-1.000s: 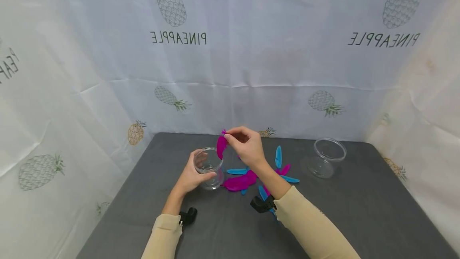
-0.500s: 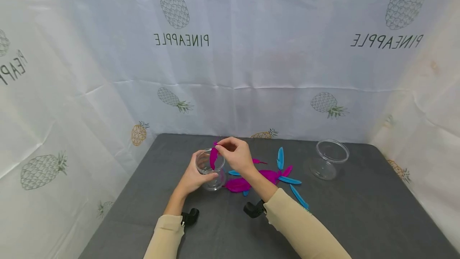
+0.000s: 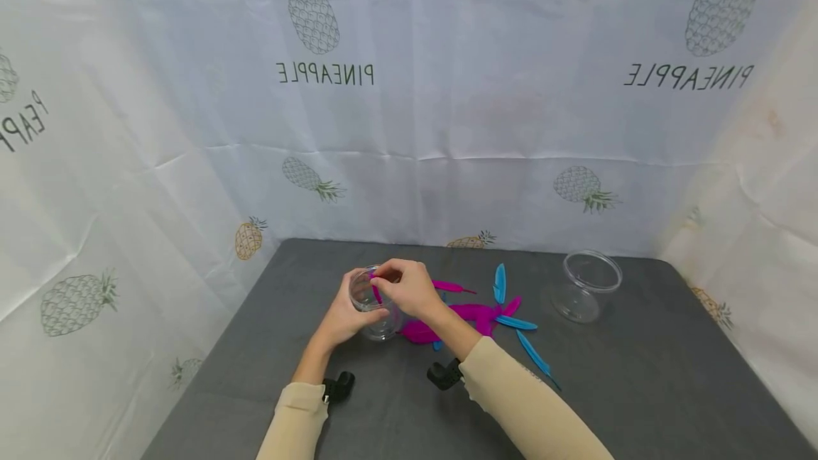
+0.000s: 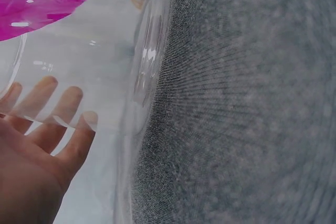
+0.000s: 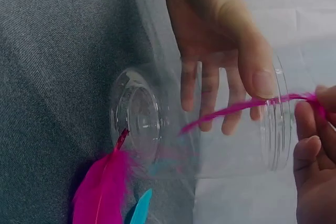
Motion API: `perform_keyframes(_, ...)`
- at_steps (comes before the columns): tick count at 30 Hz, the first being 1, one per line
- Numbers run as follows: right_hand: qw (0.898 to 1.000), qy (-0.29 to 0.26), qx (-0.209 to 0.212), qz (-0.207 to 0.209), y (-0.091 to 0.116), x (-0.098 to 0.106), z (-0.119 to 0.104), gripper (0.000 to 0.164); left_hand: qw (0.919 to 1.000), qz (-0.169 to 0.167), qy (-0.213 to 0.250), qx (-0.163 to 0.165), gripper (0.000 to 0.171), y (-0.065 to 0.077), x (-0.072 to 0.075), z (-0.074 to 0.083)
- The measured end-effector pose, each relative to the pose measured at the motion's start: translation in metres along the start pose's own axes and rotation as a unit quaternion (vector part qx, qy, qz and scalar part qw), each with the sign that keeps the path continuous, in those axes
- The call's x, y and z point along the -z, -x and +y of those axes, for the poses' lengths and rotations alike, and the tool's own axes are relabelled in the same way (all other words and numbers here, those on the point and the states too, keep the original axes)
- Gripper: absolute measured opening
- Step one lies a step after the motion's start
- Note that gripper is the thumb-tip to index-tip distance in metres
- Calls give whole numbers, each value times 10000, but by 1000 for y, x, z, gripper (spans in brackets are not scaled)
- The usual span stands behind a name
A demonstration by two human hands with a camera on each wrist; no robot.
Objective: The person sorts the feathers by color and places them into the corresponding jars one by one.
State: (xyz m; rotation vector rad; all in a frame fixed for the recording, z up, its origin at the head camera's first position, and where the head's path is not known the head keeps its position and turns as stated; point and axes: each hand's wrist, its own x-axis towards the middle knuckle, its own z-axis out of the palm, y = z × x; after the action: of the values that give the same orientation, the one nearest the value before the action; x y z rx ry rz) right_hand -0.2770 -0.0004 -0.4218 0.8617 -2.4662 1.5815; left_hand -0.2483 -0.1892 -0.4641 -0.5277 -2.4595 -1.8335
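My left hand holds a clear plastic jar by its side near the rim, fingers behind and thumb in front. The jar stands on the dark table. Above its mouth, my right hand pinches a magenta feather by one end. In the right wrist view most of that feather hangs inside the jar, while the pinched end stays at the rim. Through the jar wall, the left wrist view shows the broad face of the feather.
Right of the jar lies a loose group of magenta feathers and blue feathers, partly hidden by the right forearm. A second clear jar stands at the back right of the grey-black table. A pineapple-print curtain surrounds the table.
My right hand has moved left and down, lowering the magenta feather from above the rim into the jar. The left hand keeps its hold on the jar.
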Motion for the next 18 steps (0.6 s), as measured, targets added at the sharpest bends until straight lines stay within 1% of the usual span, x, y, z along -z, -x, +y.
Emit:
perform_keyframes(2, 9998, 125, -2, -183, 0, -1, 0, 15, 9999, -9, 96, -60, 93, 0, 0, 0)
perform_keyframes(6, 9985, 331, 87, -431, -2, 0, -2, 16, 9997, -13, 255, -22, 94, -1, 0, -2)
perform_keyframes(10, 9963, 568, 259, -588, -3, 3, -5, 18, 9997, -2, 221, 113, 94, -1, 0, -3)
perform_keyframes(12, 9955, 627, 290, -646, -3, 3, -6, 19, 9997, -10, 195, 113, 94, -1, 0, -4)
perform_keyframes(14, 9952, 656, 295, -664, -2, 3, -6, 20, 9997, 3, 199, 149, 95, -2, 0, -11)
perform_keyframes(18, 9952, 693, 336, -606, -2, 3, -6, 20, 9999, 75, 140, 51, 97, -6, 0, -31)
